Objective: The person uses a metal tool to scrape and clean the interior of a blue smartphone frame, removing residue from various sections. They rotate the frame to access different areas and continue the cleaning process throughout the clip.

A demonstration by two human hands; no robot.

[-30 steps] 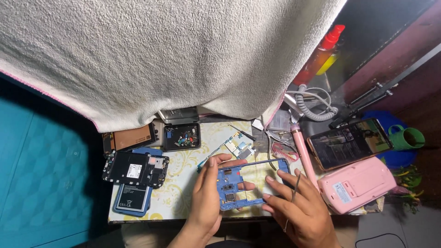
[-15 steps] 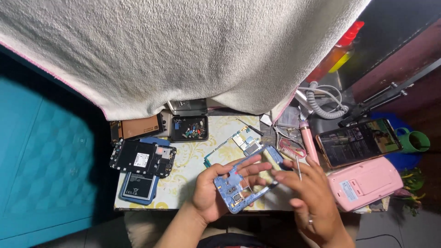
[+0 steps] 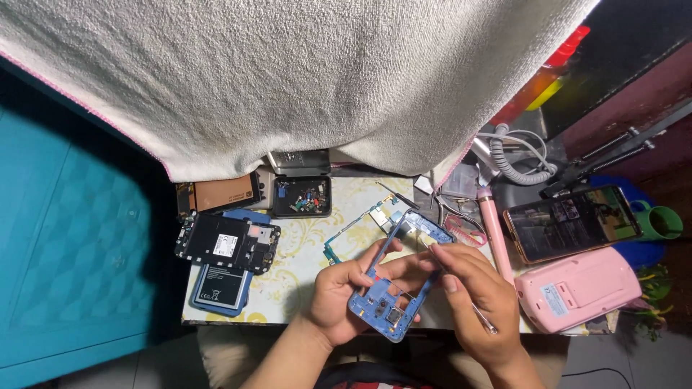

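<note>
One hollow blue phone frame (image 3: pixel 398 277).

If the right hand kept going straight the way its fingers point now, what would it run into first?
The right hand points up-left at the blue plastic phone frame held in the left hand. Its fingertips already seem to touch the frame's upper end, so that comes first, though depth is hard to judge.

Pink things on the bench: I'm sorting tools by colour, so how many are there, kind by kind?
Pink case: 1
Pink pen-shaped tool: 1
Pink-handled scissors: 1
Total: 3
</note>
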